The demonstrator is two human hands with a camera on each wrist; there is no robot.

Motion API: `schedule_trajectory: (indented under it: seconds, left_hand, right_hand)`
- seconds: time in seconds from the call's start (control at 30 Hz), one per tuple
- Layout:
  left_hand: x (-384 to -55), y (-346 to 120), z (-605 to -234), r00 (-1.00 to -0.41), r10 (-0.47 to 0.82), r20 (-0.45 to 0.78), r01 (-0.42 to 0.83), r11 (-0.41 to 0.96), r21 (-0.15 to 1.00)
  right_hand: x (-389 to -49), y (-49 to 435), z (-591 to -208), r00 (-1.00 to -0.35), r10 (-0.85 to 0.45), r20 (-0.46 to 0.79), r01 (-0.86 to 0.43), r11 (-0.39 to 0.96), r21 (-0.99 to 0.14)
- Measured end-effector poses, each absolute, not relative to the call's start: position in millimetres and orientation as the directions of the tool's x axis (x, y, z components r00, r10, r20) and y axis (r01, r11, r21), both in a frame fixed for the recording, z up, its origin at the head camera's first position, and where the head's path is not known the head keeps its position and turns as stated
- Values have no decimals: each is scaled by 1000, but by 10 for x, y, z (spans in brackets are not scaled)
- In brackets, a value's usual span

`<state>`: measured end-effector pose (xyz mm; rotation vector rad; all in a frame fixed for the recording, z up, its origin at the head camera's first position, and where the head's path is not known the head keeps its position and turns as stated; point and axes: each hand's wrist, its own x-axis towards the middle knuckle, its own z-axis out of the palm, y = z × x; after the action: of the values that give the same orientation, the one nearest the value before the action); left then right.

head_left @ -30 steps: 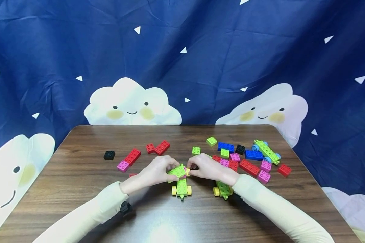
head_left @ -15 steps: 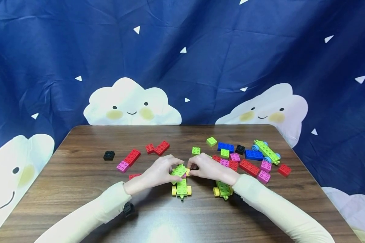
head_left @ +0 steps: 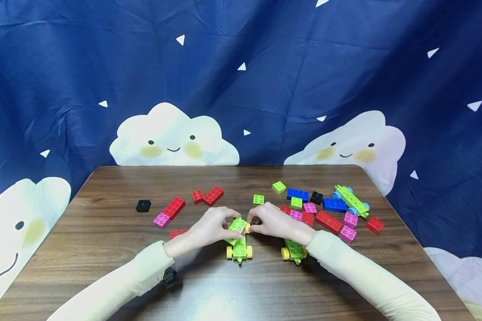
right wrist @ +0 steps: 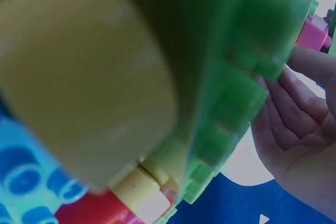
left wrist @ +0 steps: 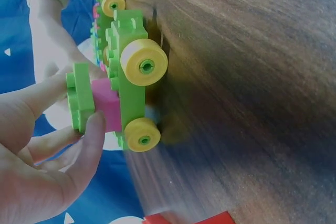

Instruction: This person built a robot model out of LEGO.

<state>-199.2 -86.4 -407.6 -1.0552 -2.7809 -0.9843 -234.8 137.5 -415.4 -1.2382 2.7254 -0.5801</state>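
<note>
My left hand (head_left: 210, 228) pinches a lime brick (head_left: 237, 224) over the green car (head_left: 239, 253); about my right hand's (head_left: 271, 220) hold I cannot tell. My right arm (head_left: 345, 263) partly covers a second car (head_left: 294, 252), right of the green car.

In the head view, most of the pink brick (left wrist: 106, 98) is being hidden under the tilted green piece (head_left: 238, 225) (only a sliver is being shown), and the far half of the yellow-wheeled base (head_left: 239, 250) is being covered by that piece and the left grip (head_left: 211, 228). Its far right wheel (head_left: 247, 228) is being partly masked by the right grip (head_left: 271, 220). A second base (head_left: 294, 250) is being overlapped by the right sleeve (head_left: 369, 276), which is being cut off below. In the left wrist view, red bricks (left wrist: 216, 218) are being cropped at the bottom. In the right wrist view, a large yellow wheel (right wrist: 84, 77) is being blurred and cut off.
</note>
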Motion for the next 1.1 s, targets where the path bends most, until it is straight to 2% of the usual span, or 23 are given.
schedule_trajectory:
  seconds: [0.53, 0.87, 1.1]
  left_hand:
    - [-1972, -874, -4064, -803, 580, 136, 506, 545, 668]
    - [-1946, -851, -4115, -808, 554, 202, 540, 556, 632]
    - [-1933, -817, -4151, -797, 532, 286, 593, 596, 542]
  right_hand:
    - [-2349, 1372, -4158, -675, -735, 61, -694, 605, -390]
    - [-2342, 1373, -4154, -678, -732, 59, -690, 607, -394]
    - [-2347, 1372, -4153, -681, -731, 52, -686, 610, -396]
